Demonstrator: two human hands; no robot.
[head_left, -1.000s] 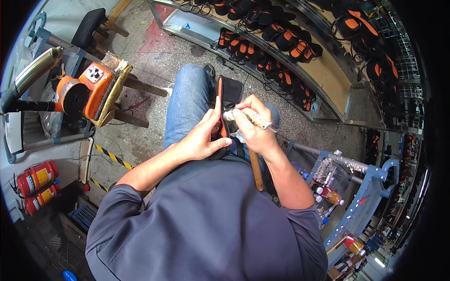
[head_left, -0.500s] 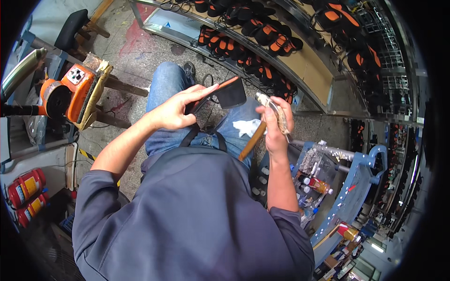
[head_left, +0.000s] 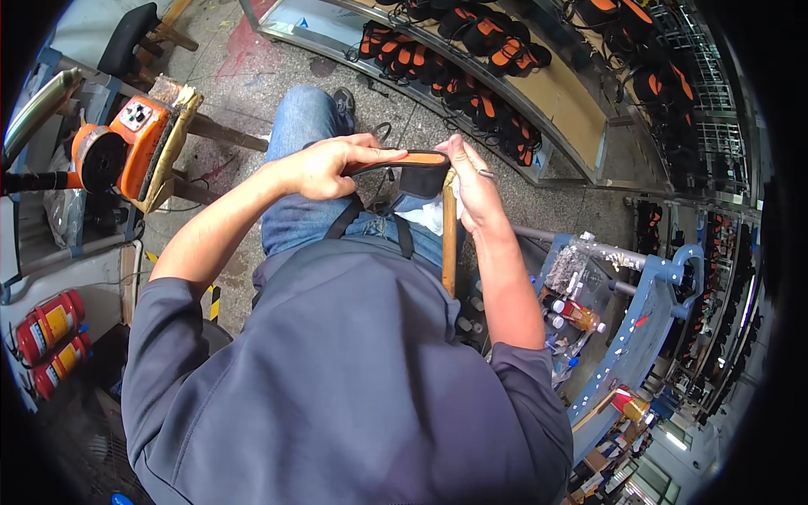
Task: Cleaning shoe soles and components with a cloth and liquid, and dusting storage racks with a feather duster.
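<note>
My left hand (head_left: 330, 166) is closed round a black sandal (head_left: 423, 180) with an orange insole, its index finger stretched along the insole. The sandal is held above my lap, its thick black heel end toward the right. Against that end rests my right hand (head_left: 473, 183), thumb raised at the sandal's edge. A wooden-handled tool (head_left: 449, 244) hangs below the right palm, with its handle toward my body. The right fingers and the upper end of the tool are partly hidden. White crumpled material (head_left: 425, 216) lies on my thigh beneath the sandal.
Racks (head_left: 539, 97) of black and orange sandals stand ahead and to the right. A blue-framed cart (head_left: 627, 337) with bottles is at my right. An orange machine (head_left: 139, 143) sits on a wooden stool at left, with red canisters (head_left: 50, 328) nearer me.
My right hand has moved left and up to the sandal's end, and the wooden handle has swung nearly upright. The sandal has been turned level. A tape-wrapped tool in the right hand no longer shows.
</note>
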